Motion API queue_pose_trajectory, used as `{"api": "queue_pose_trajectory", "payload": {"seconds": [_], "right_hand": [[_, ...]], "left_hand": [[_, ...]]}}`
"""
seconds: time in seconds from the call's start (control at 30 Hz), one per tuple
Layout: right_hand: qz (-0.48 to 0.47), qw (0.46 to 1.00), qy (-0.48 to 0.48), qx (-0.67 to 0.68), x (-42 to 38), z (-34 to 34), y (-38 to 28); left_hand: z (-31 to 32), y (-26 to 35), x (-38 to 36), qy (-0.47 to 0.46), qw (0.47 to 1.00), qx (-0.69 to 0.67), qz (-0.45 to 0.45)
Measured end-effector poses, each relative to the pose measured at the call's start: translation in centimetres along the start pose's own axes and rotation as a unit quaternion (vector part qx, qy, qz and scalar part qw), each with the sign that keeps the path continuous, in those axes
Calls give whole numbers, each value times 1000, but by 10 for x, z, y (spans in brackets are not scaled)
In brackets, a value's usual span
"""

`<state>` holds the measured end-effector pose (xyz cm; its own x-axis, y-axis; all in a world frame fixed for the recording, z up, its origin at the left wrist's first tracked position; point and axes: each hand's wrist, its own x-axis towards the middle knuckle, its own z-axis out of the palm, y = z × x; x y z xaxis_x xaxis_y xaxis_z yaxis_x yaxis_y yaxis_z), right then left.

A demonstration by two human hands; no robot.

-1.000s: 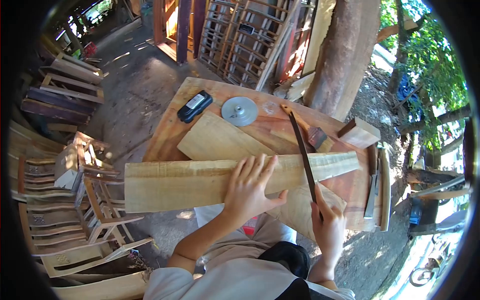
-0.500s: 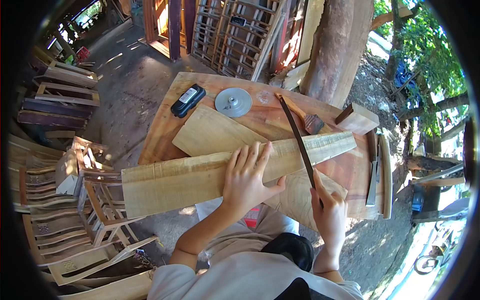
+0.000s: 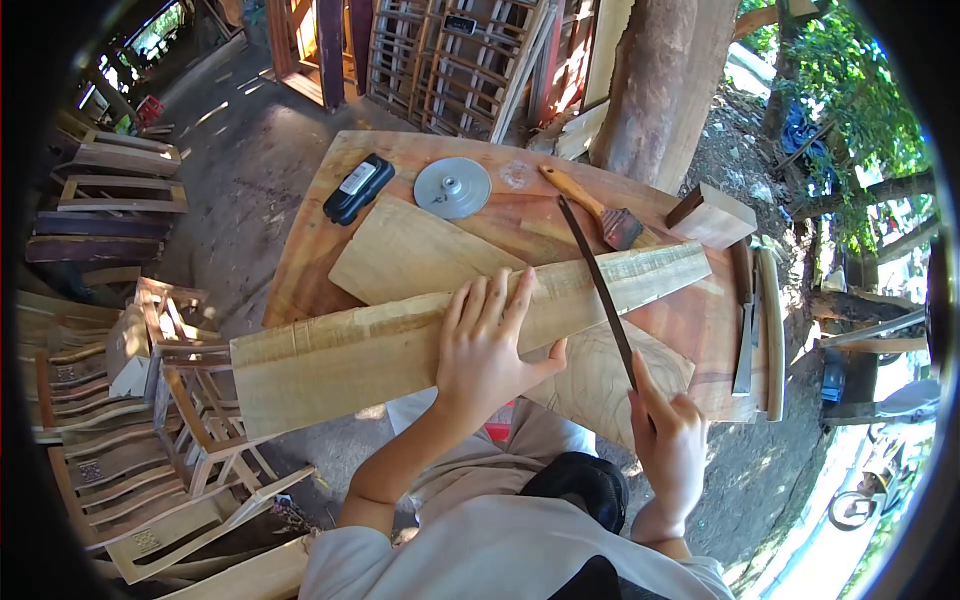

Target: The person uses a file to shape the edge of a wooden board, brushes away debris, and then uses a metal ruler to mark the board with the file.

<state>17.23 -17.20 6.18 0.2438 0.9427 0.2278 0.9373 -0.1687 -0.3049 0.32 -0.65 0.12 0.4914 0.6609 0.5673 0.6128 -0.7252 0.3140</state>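
A long, pale wooden board (image 3: 330,375) lies slantwise across the table, its left end sticking out past the edge. My left hand (image 3: 485,352) rests flat on the board's middle, fingers spread. In my right hand (image 3: 670,445) is a long, dark, narrow file (image 3: 592,265), gripped at its near end with the index finger stretched along it. The file crosses the board to the right of my left hand; its tip points away from me, past the far edge. Under the long board lies more flat pale wood (image 3: 420,245), partly covered.
On the wooden table (image 3: 310,250) are a black case (image 3: 358,190), a grey metal disc (image 3: 452,188), a wide brush (image 3: 622,228), a wood block (image 3: 712,216) and a long blade-like tool (image 3: 744,350). Wooden chair frames (image 3: 110,470) stand at left, a tree trunk (image 3: 660,80) behind.
My right hand has drawn the file back toward me and slightly right, so its tip sits closer to the board. My left hand stays spread on the board. The whole view has shifted slightly.
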Motion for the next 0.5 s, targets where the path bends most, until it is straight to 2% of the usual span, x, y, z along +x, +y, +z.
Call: {"api": "queue_pose_trajectory", "payload": {"seconds": [0.1, 0.27, 0.33, 0.5], "right_hand": [[23, 1000, -15, 6, -11, -4, 0], [-29, 998, 57, -10, 33, 34, 4], [-26, 998, 53, -19, 41, 30, 3], [-29, 987, 74, 142, 39, 27, 20]], "left_hand": [[4, 0, -3, -33, 999, -2, -8], [3, -2, -3, -28, 1000, 8, 5], [1, 1, -2, -14, 1000, 14, 9], [-2, 3, 1, 22, 999, 12, 28]]}}
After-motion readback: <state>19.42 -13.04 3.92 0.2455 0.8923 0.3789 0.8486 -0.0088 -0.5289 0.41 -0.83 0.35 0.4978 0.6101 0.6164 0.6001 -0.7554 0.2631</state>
